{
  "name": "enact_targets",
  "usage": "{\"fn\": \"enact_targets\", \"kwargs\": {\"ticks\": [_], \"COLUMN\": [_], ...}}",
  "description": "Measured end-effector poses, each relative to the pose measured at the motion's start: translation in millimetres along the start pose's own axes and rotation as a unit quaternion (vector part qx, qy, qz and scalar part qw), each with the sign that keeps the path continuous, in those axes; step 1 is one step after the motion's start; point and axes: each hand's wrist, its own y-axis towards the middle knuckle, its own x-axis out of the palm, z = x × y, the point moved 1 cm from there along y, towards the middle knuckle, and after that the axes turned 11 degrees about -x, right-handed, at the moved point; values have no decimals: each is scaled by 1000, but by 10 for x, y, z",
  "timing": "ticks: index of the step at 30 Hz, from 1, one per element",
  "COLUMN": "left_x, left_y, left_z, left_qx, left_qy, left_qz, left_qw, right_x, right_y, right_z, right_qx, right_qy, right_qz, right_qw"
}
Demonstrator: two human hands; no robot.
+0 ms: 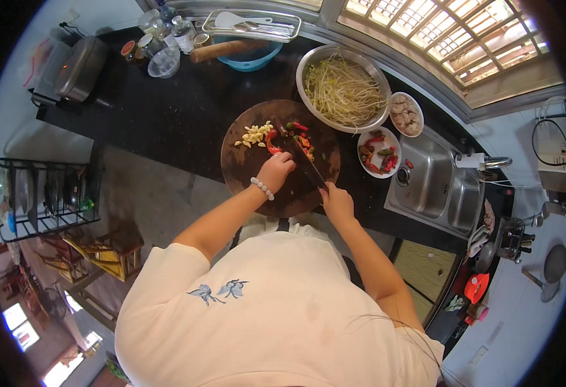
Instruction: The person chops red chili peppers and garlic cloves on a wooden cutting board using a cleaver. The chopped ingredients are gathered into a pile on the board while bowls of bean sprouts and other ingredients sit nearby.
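My right hand (337, 202) grips the handle of a dark-bladed kitchen knife (310, 168), whose blade reaches up and left over a round wooden cutting board (283, 196). Left of the blade, the fingers of my left hand (278, 168) rest on a red chili pepper (271, 142). Cut chili pieces (306, 145) lie right of the blade, with more peppers near its far end. Peeled garlic cloves (255, 134) are grouped on the board's upper left. A white bowl of red and green chilies (379, 152) stands right of the board.
A steel bowl of bean sprouts (303, 92) touches the board's far right side; a bowl of pale meat pieces (406, 114) stands beyond. The steel sink (428, 169) is at right. Farther back are a blue basin (250, 64), a wooden rolling pin (229, 49) and jars (183, 35).
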Motion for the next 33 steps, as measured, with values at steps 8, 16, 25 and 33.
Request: {"fn": "enact_targets", "kwargs": {"ticks": [8, 16, 25, 33], "left_x": [59, 85, 89, 82], "left_y": [86, 122, 98, 82], "left_z": [-34, -35, -1, -46], "left_qx": [14, -9, -23, -24], "left_qy": [81, 54, 55, 12], "left_qz": [-62, -49, -22, -14], "left_qw": [995, 997, 998, 1000], "right_x": [-340, 107, -21, -98], "right_y": [13, 148, 8, 17], "right_z": [-231, -132, -173, -195], "right_qx": [-5, -15, 2, 14], "right_qy": [-81, -104, -80, -56], "right_qz": [-34, 18, 6, -13], "right_qw": [996, 994, 997, 998]}}
